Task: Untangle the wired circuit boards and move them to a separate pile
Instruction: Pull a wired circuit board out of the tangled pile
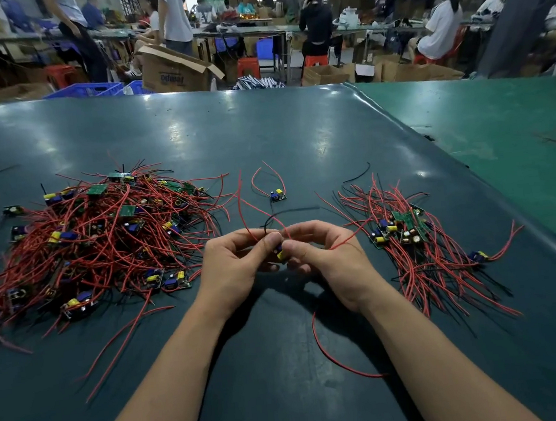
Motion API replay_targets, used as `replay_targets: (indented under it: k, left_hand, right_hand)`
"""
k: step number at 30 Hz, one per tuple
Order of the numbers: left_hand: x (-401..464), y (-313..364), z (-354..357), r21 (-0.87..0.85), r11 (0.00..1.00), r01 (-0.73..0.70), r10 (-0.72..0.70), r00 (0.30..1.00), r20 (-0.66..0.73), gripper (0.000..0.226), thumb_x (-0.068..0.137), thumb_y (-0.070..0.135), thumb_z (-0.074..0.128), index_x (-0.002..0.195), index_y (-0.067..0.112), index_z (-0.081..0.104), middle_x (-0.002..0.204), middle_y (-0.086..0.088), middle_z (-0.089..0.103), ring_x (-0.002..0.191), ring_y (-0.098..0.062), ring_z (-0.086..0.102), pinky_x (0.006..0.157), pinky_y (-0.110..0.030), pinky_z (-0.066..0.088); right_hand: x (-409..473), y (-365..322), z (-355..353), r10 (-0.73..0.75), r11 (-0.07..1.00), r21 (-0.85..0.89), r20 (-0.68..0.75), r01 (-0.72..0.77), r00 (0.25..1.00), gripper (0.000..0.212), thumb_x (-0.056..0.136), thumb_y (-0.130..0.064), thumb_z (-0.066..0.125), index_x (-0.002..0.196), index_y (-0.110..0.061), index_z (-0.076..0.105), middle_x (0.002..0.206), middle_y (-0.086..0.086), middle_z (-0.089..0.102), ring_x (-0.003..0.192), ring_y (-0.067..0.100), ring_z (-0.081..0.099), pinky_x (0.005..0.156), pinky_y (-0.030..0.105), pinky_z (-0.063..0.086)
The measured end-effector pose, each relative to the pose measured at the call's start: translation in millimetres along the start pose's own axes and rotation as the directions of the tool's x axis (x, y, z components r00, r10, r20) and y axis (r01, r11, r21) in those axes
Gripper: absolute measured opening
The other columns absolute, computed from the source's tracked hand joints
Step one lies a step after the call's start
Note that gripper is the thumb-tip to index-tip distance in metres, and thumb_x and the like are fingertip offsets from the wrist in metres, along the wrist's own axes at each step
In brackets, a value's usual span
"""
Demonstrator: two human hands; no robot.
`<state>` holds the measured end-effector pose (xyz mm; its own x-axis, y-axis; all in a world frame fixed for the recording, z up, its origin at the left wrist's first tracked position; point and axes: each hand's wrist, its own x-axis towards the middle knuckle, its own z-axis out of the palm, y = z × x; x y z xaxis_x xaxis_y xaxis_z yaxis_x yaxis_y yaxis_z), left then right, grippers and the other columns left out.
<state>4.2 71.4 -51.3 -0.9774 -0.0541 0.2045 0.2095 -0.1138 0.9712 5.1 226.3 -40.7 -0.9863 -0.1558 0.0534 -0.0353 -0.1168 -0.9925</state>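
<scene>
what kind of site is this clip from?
Most likely an electronics assembly workshop or small factory floor. Evidence: a big tangled pile of wired circuit boards on a green-matted workbench, workers seated at long tables behind, and open cardboard cartons.

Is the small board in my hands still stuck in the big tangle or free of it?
Free: small circuit board, pinched between both hands, sits apart from the big tangled pile.

An assembly factory floor: seated workers (pixel 441 27) at long benches (pixel 240 32), cardboard cartons (pixel 174 70), plastic crates (pixel 85 90).
</scene>
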Motion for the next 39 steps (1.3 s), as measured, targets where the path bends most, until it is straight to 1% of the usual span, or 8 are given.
replay_targets:
  k: [2,7,11,15,19,26,34,39]
  left_hand:
    - [2,0,0,0.021,1.000,0.008,-0.008,1.000,-0.023,0.005,0.084,0.008,0.071,0.082,0.004,0.072,0.072,-0.007,0.075,0.060,-0.013,0.069,0.055,-0.021,0.055]
    - [6,3,-5,-0.240,0.966,0.094,-0.113,0.991,-0.068,0.010,0.093,0.013,0.061,0.089,0.004,0.059,0.076,-0.013,0.074,0.062,-0.025,0.071,0.055,-0.029,0.057]
    - [3,3,-8,-0.196,0.979,0.061,-0.044,0.995,0.093,0.031,0.070,0.018,0.076,0.098,0.009,0.069,0.077,-0.009,0.072,0.065,-0.022,0.070,0.063,-0.026,0.056]
    - [4,1,-7,-0.125,0.992,0.019,-0.011,0.998,0.066,0.026,0.064,0.013,0.080,0.090,0.010,0.074,0.076,-0.006,0.074,0.068,-0.016,0.069,0.066,-0.022,0.055]
    - [6,1,-8,-0.209,0.978,0.018,-0.020,1.000,-0.005,0.027,0.061,0.012,0.081,0.085,0.010,0.070,0.077,-0.005,0.073,0.069,-0.018,0.070,0.067,-0.023,0.057]
    - [1,6,-7,-0.039,0.999,0.020,-0.015,0.993,0.115,0.024,0.063,0.015,0.081,0.085,0.009,0.074,0.078,-0.011,0.075,0.067,-0.018,0.070,0.064,-0.022,0.056]
    - [0,5,-4,0.047,0.999,-0.017,0.015,0.999,0.037,0.028,0.058,0.015,0.084,0.081,0.006,0.072,0.073,-0.006,0.075,0.064,-0.013,0.068,0.063,-0.020,0.054]
    - [0,4,-2,0.078,0.997,-0.014,0.012,0.999,0.033,0.024,0.060,0.010,0.087,0.079,0.008,0.073,0.072,-0.007,0.074,0.063,-0.014,0.066,0.063,-0.021,0.055]
  right_hand:
    - [-1,-1,3,0.015,1.000,-0.018,-0.059,-0.016,0.998,0.010,0.086,0.000,0.069,0.083,-0.009,0.064,0.074,0.007,0.068,0.060,0.016,0.063,0.054,0.021,0.051]
    - [3,-11,-2,0.119,0.895,0.444,-0.150,-0.041,0.982,0.016,0.092,0.005,0.056,0.082,-0.007,0.055,0.071,0.008,0.068,0.056,0.015,0.065,0.053,0.022,0.055]
    - [4,-13,-4,0.137,0.835,0.551,-0.168,-0.022,0.976,0.018,0.089,0.008,0.058,0.080,-0.007,0.055,0.067,0.009,0.066,0.056,0.016,0.066,0.053,0.021,0.055]
    - [5,-12,-7,0.147,0.806,0.592,-0.167,-0.020,0.975,0.021,0.086,0.007,0.061,0.080,-0.011,0.052,0.070,0.010,0.066,0.061,0.018,0.068,0.059,0.023,0.059]
    - [3,-6,-2,0.161,0.867,0.483,-0.042,-0.121,0.986,0.023,0.084,0.009,0.061,0.104,-0.003,0.061,0.095,0.017,0.064,0.071,0.021,0.069,0.072,0.026,0.060]
    - [-2,-3,3,0.101,0.950,0.292,0.051,-0.111,0.994,0.015,0.092,-0.007,0.059,0.094,-0.007,0.074,0.076,0.007,0.071,0.057,0.012,0.061,0.054,0.019,0.053]
    - [5,3,9,-0.002,0.997,0.075,-0.245,0.021,0.969,0.014,0.092,-0.004,0.062,0.086,-0.007,0.074,0.064,0.001,0.062,0.048,0.009,0.053,0.041,0.020,0.044]
    - [8,6,8,-0.004,1.000,-0.016,-0.294,-0.001,0.956,0.020,0.094,-0.004,0.055,0.083,-0.009,0.072,0.061,0.001,0.057,0.043,0.008,0.048,0.036,0.019,0.036]
